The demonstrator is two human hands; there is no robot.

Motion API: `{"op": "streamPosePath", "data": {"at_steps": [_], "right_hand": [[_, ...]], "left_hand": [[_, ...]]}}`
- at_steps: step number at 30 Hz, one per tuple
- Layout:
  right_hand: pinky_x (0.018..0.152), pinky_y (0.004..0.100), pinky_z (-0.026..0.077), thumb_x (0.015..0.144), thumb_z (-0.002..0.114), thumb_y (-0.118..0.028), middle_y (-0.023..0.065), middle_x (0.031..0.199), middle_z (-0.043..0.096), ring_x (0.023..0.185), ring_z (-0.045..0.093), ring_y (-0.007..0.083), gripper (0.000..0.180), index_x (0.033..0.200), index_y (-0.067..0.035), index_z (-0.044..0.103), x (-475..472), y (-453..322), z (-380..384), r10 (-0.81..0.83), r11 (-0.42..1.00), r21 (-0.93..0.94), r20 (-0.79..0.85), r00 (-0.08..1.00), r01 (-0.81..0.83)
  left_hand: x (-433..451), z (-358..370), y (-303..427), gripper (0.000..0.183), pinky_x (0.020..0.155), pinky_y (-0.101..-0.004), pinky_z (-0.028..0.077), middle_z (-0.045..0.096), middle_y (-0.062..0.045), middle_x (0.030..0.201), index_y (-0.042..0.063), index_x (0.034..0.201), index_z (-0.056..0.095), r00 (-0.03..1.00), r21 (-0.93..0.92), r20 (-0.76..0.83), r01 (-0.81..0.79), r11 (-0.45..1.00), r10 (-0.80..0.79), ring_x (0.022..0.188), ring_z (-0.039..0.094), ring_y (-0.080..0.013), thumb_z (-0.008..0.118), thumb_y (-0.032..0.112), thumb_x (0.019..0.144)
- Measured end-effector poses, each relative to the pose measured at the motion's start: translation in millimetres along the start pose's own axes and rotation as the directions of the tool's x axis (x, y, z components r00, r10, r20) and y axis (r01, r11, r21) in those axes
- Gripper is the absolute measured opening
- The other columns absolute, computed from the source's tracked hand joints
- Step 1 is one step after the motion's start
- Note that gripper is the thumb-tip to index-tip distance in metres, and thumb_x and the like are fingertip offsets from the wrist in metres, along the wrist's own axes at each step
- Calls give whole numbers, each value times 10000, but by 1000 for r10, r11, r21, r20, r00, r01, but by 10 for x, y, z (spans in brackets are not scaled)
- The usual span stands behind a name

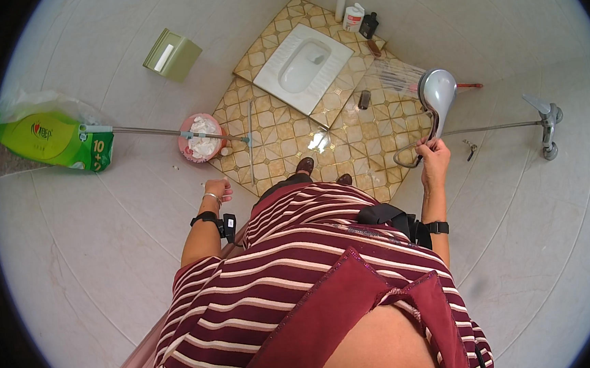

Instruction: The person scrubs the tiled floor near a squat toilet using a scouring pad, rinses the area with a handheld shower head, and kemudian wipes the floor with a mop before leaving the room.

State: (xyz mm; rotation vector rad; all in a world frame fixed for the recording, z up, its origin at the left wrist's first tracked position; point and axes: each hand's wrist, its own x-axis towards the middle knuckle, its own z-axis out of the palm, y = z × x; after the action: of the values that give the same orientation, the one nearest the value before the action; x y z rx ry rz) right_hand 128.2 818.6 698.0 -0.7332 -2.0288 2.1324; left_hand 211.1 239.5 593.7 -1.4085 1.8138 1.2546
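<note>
My right hand (433,155) grips the handle of a chrome shower head (438,92), and water sprays from it toward the tiled floor (292,143) on the left. A metal hose (491,128) runs from the wall mixer tap (548,125) to the shower head. My left hand (218,190) hangs beside the left wall with loosely bent fingers and nothing visible in it. A white squat toilet (303,68) is set in a raised tiled step ahead. On the wet floor lies a small dark object (364,99), too small to name.
A pink wastebasket (186,148) full of tissue stands by the left wall, crossed by a long-handled floor squeegee (153,131). Two bottles (353,18) and a brown brush-like item (373,49) sit in the far corner. A green paper holder (173,55) and a green tissue package (51,139) are at left.
</note>
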Motion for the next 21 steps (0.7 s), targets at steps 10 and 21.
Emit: {"op": "streamPosePath", "data": {"at_steps": [10, 21], "right_hand": [[695, 256, 415, 661, 567, 109, 89, 836, 549, 775, 536, 162, 199, 655, -48, 445, 23, 58, -4, -4, 1000, 15, -12, 1000, 5], [694, 262, 434, 661, 569, 103, 98, 825, 580, 767, 545, 164, 175, 666, -39, 468, 10, 86, -42, 1, 1000, 5, -34, 999, -1]], "left_hand": [[20, 12, 70, 232, 526, -340, 525, 604, -70, 785, 24, 864, 603, 1000, 20, 9, 3, 1000, -3, 652, 610, -195, 552, 244, 918], [65, 63, 147, 215, 451, -321, 511, 604, -69, 774, 9, 854, 613, 1000, 14, 15, 6, 1000, -6, 594, 601, -176, 587, 219, 889]]}}
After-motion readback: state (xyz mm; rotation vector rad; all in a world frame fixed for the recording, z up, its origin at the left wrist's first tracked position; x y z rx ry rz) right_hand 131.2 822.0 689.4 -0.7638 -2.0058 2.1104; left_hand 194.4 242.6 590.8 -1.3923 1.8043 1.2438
